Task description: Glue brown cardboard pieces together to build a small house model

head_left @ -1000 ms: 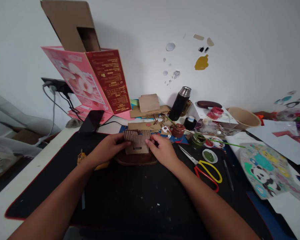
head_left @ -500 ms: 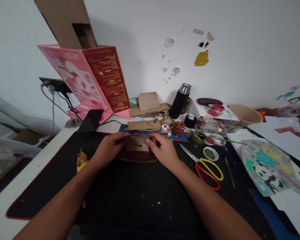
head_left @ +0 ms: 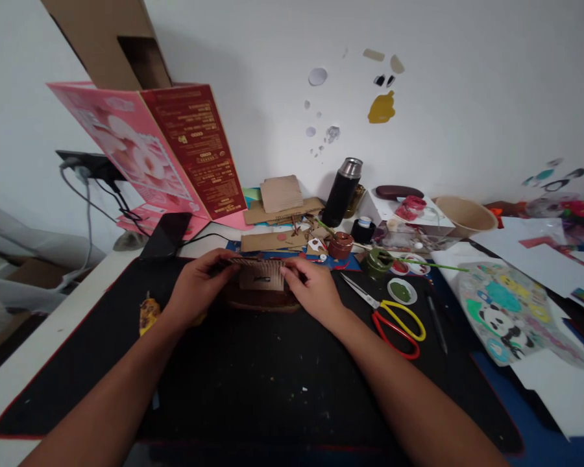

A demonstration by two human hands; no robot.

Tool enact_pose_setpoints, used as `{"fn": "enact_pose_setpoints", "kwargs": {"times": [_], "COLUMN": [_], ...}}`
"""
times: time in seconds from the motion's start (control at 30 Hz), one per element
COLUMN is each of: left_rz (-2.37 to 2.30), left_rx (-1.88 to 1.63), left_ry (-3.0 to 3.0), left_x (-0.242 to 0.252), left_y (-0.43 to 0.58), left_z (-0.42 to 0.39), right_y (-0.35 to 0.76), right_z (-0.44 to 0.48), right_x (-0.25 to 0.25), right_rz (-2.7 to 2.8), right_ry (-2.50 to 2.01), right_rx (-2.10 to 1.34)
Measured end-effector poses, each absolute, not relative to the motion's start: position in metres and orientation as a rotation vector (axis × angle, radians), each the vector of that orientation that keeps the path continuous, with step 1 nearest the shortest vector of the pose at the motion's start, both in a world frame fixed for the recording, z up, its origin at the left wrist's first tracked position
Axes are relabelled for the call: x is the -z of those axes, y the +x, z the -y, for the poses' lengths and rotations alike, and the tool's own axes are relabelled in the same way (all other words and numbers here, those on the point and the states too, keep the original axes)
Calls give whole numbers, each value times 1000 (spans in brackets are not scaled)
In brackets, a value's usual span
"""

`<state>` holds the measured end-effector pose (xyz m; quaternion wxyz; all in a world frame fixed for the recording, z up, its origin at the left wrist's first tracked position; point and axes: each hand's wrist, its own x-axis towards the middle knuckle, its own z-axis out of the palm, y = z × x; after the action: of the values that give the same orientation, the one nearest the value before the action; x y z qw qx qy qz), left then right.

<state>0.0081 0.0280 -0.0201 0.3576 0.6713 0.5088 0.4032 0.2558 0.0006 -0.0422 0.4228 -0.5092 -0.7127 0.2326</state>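
A small piece of corrugated cardboard (head_left: 267, 283) with a narrow slot stands upright on a dark brown base (head_left: 263, 305), low over the black mat. My left hand (head_left: 200, 285) is closed at its left side, pinching a dark brown edge that runs along the top. At the right edge, my right hand (head_left: 312, 285) has thumb and fingers closed on the cardboard. To the left of my left forearm lies a yellow-handled tool (head_left: 148, 314), partly hidden. Scissors (head_left: 389, 318) with red and yellow handles lie spread to the right of my right hand.
Paint jars (head_left: 376, 263), a dish of green paint (head_left: 401, 291) and a black pen (head_left: 437, 323) are on the right. Behind stand a black thermos (head_left: 341, 191) and cardboard scraps (head_left: 282, 193). A pink and red box (head_left: 189, 155) rises at the back left, beside a phone (head_left: 166, 235).
The whole view has shifted slightly, so things appear further left. My left fingers have moved a little along the top edge; both hands stay on the cardboard piece.
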Motion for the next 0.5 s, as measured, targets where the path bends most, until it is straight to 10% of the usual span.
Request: {"fn": "enact_pose_setpoints", "kwargs": {"times": [0.5], "left_rz": [-1372], "left_rx": [-1002], "left_ry": [1818], "left_x": [18], "left_y": [8], "left_z": [-24], "right_y": [254], "right_z": [5], "right_x": [36], "right_rz": [1823], "right_ry": [-1183], "right_rx": [-581]}}
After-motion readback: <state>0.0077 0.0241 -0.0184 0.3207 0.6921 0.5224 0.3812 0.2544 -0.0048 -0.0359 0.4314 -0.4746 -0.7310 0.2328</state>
